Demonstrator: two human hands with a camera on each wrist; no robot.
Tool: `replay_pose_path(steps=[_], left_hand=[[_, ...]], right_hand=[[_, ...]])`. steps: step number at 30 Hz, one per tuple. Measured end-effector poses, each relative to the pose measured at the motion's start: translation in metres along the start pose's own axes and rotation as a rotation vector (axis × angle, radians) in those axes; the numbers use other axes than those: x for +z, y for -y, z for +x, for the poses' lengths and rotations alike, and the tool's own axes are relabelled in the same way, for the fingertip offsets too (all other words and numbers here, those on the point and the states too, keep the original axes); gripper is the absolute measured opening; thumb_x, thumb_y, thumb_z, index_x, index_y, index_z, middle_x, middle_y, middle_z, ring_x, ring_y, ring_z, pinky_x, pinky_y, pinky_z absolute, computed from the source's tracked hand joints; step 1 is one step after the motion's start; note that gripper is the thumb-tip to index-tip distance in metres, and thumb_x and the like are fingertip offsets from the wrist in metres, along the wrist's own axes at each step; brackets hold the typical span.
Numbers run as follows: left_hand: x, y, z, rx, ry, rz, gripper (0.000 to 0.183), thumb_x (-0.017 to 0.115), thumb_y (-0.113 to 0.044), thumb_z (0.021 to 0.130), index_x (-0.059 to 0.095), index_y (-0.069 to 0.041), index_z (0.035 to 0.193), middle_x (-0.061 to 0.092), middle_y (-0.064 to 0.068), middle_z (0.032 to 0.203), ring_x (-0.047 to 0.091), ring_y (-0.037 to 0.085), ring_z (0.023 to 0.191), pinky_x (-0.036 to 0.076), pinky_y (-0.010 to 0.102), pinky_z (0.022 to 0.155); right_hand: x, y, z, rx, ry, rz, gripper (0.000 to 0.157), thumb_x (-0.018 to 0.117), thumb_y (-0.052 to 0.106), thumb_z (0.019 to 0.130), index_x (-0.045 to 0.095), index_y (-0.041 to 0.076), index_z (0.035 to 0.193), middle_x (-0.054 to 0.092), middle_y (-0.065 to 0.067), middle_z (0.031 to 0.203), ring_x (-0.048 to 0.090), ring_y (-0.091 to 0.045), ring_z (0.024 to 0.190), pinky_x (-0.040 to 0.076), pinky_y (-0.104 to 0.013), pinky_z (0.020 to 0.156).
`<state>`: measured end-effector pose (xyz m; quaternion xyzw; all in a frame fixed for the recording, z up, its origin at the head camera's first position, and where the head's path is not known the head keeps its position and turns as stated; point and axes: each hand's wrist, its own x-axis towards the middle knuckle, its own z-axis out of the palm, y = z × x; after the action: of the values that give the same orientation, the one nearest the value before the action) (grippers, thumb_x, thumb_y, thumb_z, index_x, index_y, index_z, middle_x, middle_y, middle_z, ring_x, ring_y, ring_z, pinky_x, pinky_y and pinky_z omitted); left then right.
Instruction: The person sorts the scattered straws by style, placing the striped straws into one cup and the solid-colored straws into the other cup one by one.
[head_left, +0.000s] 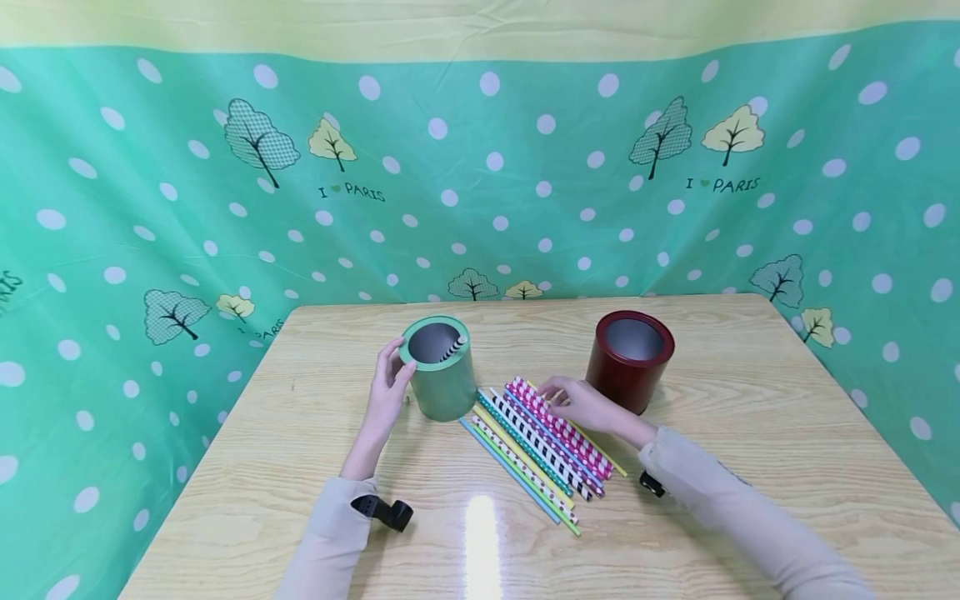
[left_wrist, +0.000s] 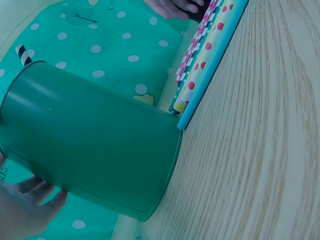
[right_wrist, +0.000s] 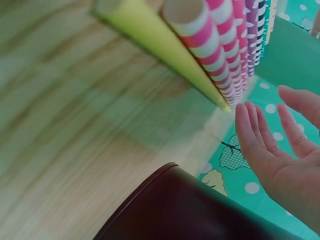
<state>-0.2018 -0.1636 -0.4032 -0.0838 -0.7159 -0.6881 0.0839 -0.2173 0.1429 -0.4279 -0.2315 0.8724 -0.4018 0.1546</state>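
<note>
My left hand (head_left: pixel 386 390) holds the left side of an upright green canister (head_left: pixel 444 393), thumb and fingers spread along its rim. Inside it leans a black-and-white striped straw (head_left: pixel 454 347). In the left wrist view several fingertips (left_wrist: pixel 56 201) rest against the canister's side. A row of paper straws (head_left: pixel 528 446) in many colours lies slanting on the table beside it. My right hand (head_left: pixel 587 406) hovers over the far right end of the row. In the right wrist view its fingers (right_wrist: pixel 248 125) are apart, near the far ends of a yellow straw (right_wrist: pixel 165 50) and pink-striped straws (right_wrist: pixel 202 42), with nothing gripped.
A dark red canister (head_left: pixel 624 379) stands upright just behind my right hand, with no straws showing in its mouth. Both stand on a light wood table (head_left: pixel 750 400). A green dotted cloth (head_left: pixel 495 200) hangs behind the table's back edge.
</note>
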Motion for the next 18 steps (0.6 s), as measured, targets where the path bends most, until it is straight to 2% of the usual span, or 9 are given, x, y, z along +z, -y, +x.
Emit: replay_pose_path(steps=[5, 13, 18], left_hand=[[0.001, -0.002, -0.001, -0.007, 0.001, 0.002, 0.045, 0.042, -0.006, 0.093, 0.024, -0.001, 0.134, 0.035, 0.024, 0.130, 0.034, 0.026, 0.120, 0.031, 0.019, 0.092], [0.001, -0.001, -0.001, -0.010, 0.001, 0.014, 0.045, 0.042, -0.007, 0.093, 0.024, -0.002, 0.134, 0.035, 0.023, 0.131, 0.033, 0.027, 0.121, 0.028, 0.030, 0.097], [0.001, -0.001, 0.000, -0.013, -0.003, 0.023, 0.045, 0.042, -0.007, 0.093, 0.025, -0.003, 0.134, 0.036, 0.023, 0.130, 0.034, 0.026, 0.120, 0.029, 0.030, 0.096]], right_hand=[[0.001, -0.006, -0.002, 0.014, 0.005, -0.005, 0.028, 0.055, 0.002, 0.084, 0.054, -0.001, 0.112, 0.059, -0.013, 0.103, 0.055, -0.020, 0.090, 0.048, -0.033, 0.077], [0.000, -0.011, -0.004, 0.010, 0.008, -0.029, 0.027, 0.058, 0.001, 0.082, 0.057, 0.001, 0.110, 0.060, -0.010, 0.099, 0.055, -0.018, 0.085, 0.048, -0.032, 0.075], [0.001, -0.013, -0.003, 0.014, 0.014, -0.050, 0.026, 0.060, 0.001, 0.081, 0.059, 0.002, 0.107, 0.061, -0.008, 0.097, 0.055, -0.016, 0.082, 0.048, -0.031, 0.074]])
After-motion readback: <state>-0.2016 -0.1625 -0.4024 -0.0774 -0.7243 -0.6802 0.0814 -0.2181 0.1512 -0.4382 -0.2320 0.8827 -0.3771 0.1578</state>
